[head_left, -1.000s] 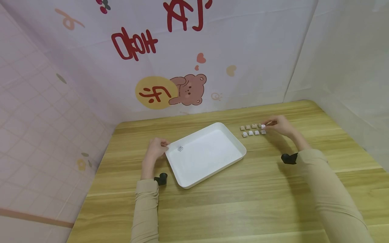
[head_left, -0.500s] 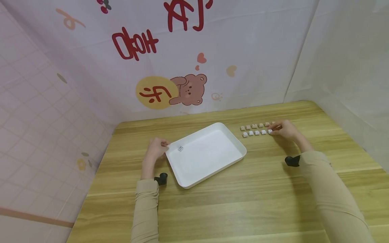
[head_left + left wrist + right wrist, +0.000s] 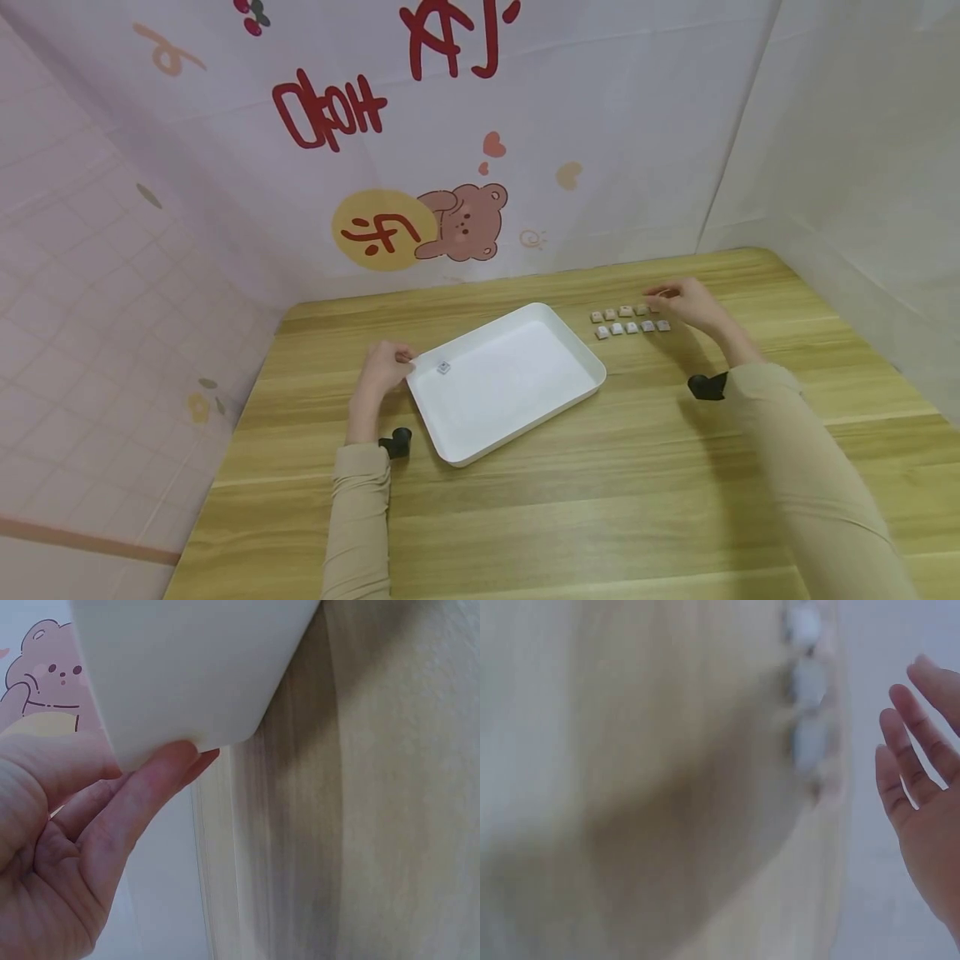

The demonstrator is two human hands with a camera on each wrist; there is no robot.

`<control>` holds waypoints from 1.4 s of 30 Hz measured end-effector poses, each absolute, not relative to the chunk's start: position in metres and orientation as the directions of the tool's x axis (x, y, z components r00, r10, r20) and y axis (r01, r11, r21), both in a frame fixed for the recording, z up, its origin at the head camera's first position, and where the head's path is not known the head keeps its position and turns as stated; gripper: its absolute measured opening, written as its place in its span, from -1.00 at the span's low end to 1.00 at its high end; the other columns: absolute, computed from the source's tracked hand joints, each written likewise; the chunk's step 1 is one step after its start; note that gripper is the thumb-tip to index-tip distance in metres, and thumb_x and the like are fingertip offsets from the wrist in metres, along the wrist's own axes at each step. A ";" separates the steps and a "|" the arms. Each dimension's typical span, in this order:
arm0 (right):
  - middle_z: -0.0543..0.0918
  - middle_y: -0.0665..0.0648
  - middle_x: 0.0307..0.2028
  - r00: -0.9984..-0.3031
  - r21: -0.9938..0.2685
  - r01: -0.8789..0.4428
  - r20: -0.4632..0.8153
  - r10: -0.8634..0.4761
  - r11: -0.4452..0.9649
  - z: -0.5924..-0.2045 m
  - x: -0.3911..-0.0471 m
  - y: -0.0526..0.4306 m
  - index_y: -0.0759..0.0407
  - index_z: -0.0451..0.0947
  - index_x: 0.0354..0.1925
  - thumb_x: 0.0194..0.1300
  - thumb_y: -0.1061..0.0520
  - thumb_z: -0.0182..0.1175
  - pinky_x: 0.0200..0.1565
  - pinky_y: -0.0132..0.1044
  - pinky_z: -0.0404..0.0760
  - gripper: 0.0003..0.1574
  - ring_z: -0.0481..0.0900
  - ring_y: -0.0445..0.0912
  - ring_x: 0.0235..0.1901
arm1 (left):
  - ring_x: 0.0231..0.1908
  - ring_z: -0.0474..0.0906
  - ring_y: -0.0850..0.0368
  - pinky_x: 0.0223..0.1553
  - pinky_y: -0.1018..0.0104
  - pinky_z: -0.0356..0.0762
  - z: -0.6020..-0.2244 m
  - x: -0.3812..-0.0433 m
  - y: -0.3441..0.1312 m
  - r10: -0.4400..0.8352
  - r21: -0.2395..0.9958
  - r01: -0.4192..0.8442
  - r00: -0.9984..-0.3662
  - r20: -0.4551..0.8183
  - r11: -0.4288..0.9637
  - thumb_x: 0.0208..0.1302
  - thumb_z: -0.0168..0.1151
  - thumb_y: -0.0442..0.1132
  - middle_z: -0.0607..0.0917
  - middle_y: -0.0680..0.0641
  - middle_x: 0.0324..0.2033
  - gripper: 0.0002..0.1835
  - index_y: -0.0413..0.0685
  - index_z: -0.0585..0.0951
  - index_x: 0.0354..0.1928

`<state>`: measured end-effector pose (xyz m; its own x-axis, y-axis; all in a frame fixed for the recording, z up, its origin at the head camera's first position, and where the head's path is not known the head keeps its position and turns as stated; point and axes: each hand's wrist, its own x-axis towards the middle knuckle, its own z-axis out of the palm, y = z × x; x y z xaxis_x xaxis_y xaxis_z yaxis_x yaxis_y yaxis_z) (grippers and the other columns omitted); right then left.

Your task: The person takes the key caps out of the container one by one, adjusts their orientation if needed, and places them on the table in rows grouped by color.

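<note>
My left hand pinches the far left corner of a white rectangular tray between thumb and fingers; the left wrist view shows the thumb and fingers on the tray's wall. Inside the tray, near that corner, lies one small grey-white keycap. To the tray's right, several keycaps stand in two rows, tan ones behind and white ones in front. Over the right end of the rows hovers my right hand, partly hiding the back row. In the right wrist view its fingers are spread and hold nothing.
A wooden table carries everything. Behind it hangs a white cloth with a printed bear and red characters. Each wrist wears a black camera mount.
My right hand has set a white keycap at the right end of the front row and let it go, then moved back and slightly left. My left hand stays on the tray.
</note>
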<state>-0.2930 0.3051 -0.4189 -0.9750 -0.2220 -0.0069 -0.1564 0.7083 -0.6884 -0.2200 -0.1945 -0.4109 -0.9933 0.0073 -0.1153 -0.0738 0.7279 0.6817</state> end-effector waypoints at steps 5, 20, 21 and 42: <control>0.57 0.37 0.07 -0.959 -0.730 -0.238 0.074 -0.272 0.641 -0.409 -0.305 0.260 0.29 0.51 0.11 0.40 -0.05 0.05 0.04 0.12 0.53 -0.48 0.48 0.19 0.05 | -0.15 0.63 -0.14 -0.40 0.34 0.69 -0.411 -0.220 -0.195 0.003 0.679 -0.077 -0.993 -0.116 0.730 0.19 0.15 -0.46 0.68 -0.36 -0.16 -0.77 -0.35 0.65 -0.12; 0.71 0.22 -0.08 -0.780 -0.746 -0.481 0.123 -0.613 0.462 -0.390 -0.301 0.082 0.29 0.63 -0.05 0.31 0.17 0.18 -0.06 -0.17 0.65 -0.71 0.64 0.00 -0.13 | -0.14 0.63 -0.11 -0.37 0.33 0.69 -0.413 -0.221 -0.196 -0.004 0.666 -0.087 -0.992 -0.126 0.741 0.22 0.15 -0.44 0.68 -0.34 -0.13 -0.76 -0.33 0.65 -0.09; 0.72 0.20 -0.10 -0.759 -0.729 -0.506 0.122 -0.640 0.461 -0.391 -0.299 0.072 0.27 0.64 -0.06 0.31 0.16 0.18 -0.06 -0.20 0.66 -0.72 0.64 -0.03 -0.15 | -0.14 0.63 -0.12 -0.36 0.33 0.69 -0.413 -0.221 -0.196 -0.001 0.666 -0.085 -0.992 -0.126 0.741 0.22 0.15 -0.44 0.68 -0.35 -0.13 -0.76 -0.34 0.64 -0.08; 0.69 0.12 0.02 -0.566 -0.648 -0.585 -0.105 -0.817 0.488 -0.422 -0.286 0.002 0.19 0.65 -0.02 0.13 0.29 0.31 0.02 -0.33 0.61 -0.61 0.65 -0.06 -0.07 | -0.12 0.63 -0.15 -0.34 0.32 0.70 -0.411 -0.220 -0.194 0.014 0.663 -0.069 -0.993 -0.120 0.745 0.21 0.16 -0.45 0.68 -0.36 -0.13 -0.77 -0.34 0.65 -0.10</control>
<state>-0.2863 0.0022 -0.4224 -0.5664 -0.8174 -0.1051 -0.5847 0.4884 -0.6477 -0.2200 -0.1942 -0.4105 -0.9927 0.0140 -0.1195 -0.0694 0.7450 0.6634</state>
